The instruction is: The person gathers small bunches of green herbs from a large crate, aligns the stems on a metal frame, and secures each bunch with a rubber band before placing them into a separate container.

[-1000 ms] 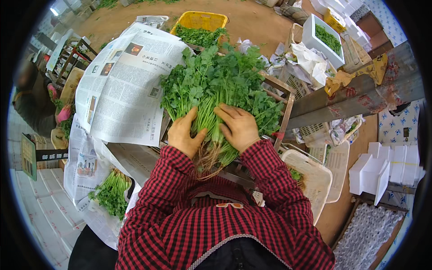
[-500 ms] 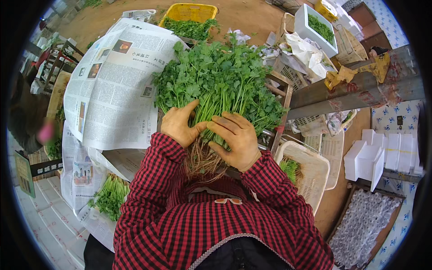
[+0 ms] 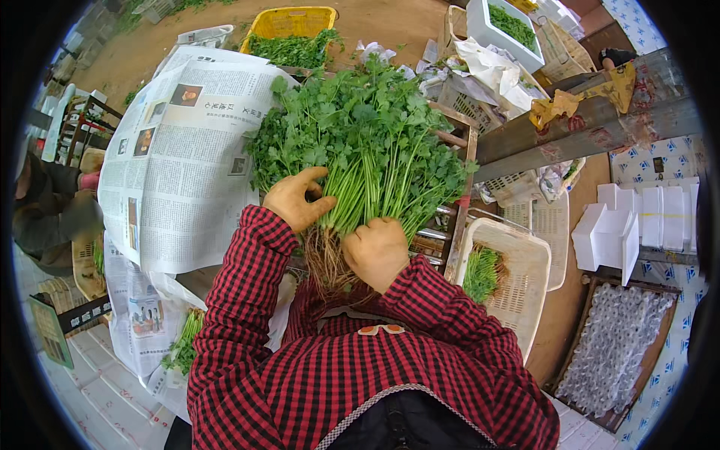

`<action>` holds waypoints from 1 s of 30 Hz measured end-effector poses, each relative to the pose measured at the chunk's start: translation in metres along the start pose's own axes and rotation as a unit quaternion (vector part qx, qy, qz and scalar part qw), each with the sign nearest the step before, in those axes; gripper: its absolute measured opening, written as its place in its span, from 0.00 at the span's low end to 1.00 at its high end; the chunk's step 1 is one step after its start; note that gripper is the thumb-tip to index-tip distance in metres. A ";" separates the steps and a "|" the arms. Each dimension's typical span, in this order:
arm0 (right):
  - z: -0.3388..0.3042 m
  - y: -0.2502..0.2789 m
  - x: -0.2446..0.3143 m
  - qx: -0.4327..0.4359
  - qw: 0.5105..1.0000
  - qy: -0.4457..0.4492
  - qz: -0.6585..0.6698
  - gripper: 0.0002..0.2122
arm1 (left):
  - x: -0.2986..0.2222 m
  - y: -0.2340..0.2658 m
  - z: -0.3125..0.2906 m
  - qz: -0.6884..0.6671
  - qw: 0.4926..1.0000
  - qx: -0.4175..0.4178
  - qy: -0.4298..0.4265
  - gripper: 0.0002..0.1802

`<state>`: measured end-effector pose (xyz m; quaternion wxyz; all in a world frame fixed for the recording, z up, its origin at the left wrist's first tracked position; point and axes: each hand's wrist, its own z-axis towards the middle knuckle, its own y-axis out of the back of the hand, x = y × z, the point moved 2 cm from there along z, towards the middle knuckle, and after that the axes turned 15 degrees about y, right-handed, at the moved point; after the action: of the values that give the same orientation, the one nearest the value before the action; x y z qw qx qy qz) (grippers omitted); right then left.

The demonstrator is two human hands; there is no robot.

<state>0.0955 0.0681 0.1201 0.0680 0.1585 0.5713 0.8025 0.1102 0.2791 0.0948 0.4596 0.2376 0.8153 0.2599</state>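
Observation:
A large bunch of coriander (image 3: 367, 135) lies in front of me, leaves away from me and brown roots (image 3: 326, 259) toward my body. At its left edge my left hand (image 3: 298, 201) rests against the stems, thumb and forefinger spread apart. My right hand (image 3: 377, 253) is curled into a fist, knuckles up, against the stem bases just right of the roots. Its fingertips are hidden, so what they grip cannot be made out. Beneath the bunch, part of a metal-framed stand (image 3: 459, 217) shows on the right. Printed newspaper sheets (image 3: 187, 172) spread out left of the leaves.
A cream plastic basket (image 3: 525, 262) with greens stands right, below a thick metal beam (image 3: 570, 120). Beyond the bunch are a yellow crate (image 3: 292, 22) and a white foam box (image 3: 480, 30) of greens. At far left a person in dark clothes (image 3: 56, 217) is near.
My right hand has moved down and left toward the roots and curled from outspread fingers into a fist. The left hand stays by the stems. The person at the left has shifted.

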 end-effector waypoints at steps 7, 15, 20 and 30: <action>-0.100 0.077 -0.024 -0.307 0.814 -0.348 0.349 0.03 | -0.003 0.000 -0.013 0.014 0.993 -0.071 -0.098 0.32; -0.069 0.033 -0.016 0.060 0.923 -0.365 0.108 0.11 | -0.054 -0.026 -0.021 0.153 0.961 -0.065 -0.220 0.31; -0.099 0.014 -0.016 -0.018 0.938 -0.327 0.111 0.08 | -0.069 0.009 -0.016 0.136 0.936 -0.091 -0.312 0.26; -0.094 0.060 0.014 0.288 0.752 -0.225 0.549 0.04 | -0.068 -0.055 0.027 0.221 0.897 0.029 -0.383 0.21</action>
<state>0.0557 -0.0319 0.1510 -0.3067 0.6331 0.5578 0.4405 0.1572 0.2009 0.0898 0.6600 0.5057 0.5103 0.2198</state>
